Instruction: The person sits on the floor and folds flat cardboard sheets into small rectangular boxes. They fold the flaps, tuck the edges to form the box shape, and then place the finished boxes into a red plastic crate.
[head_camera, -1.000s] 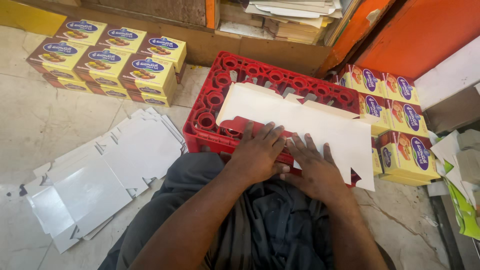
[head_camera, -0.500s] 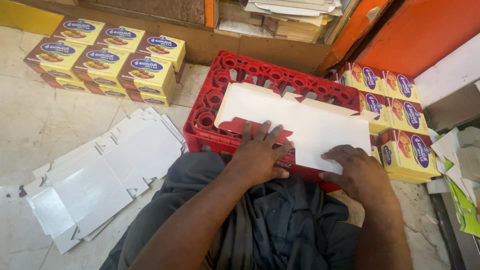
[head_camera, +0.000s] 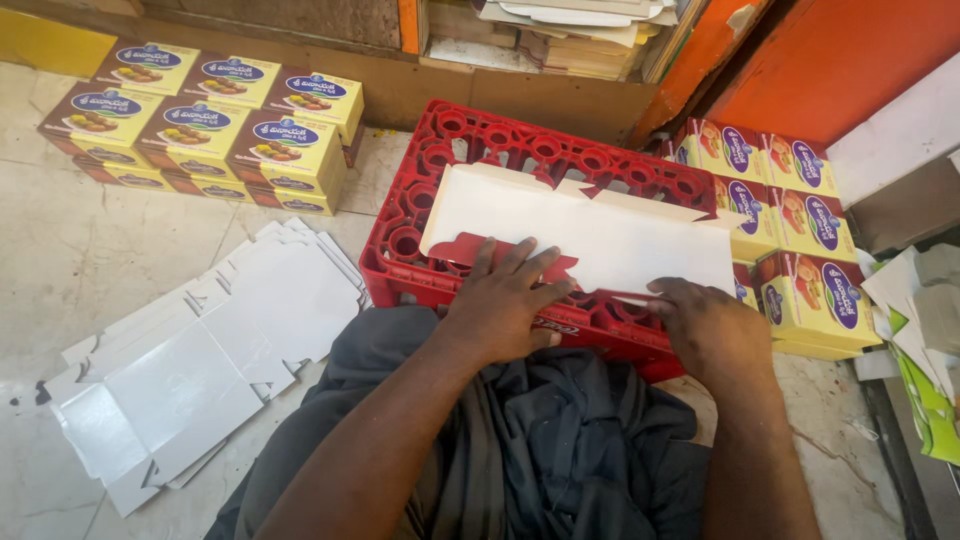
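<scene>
A flat white cardboard box blank (head_camera: 600, 235) lies across the top of an upturned red plastic crate (head_camera: 480, 150). My left hand (head_camera: 505, 300) presses flat on the blank's near left flap, fingers spread. My right hand (head_camera: 705, 330) rests at the blank's near right edge, fingers curled over the fold against the crate's rim. A red printed flap of the blank shows under my left fingers. My lap in dark grey cloth (head_camera: 540, 450) is just below the crate.
A loose pile of flat white box blanks (head_camera: 200, 350) lies on the stone floor at left. Made-up yellow boxes are stacked at the back left (head_camera: 210, 110) and right of the crate (head_camera: 790, 220). Stacked papers (head_camera: 570, 30) lie on a wooden shelf behind.
My right hand has slid from the blank's middle to its near right edge. The blank's near long flap has folded in, so it looks narrower. My left hand stays put.
</scene>
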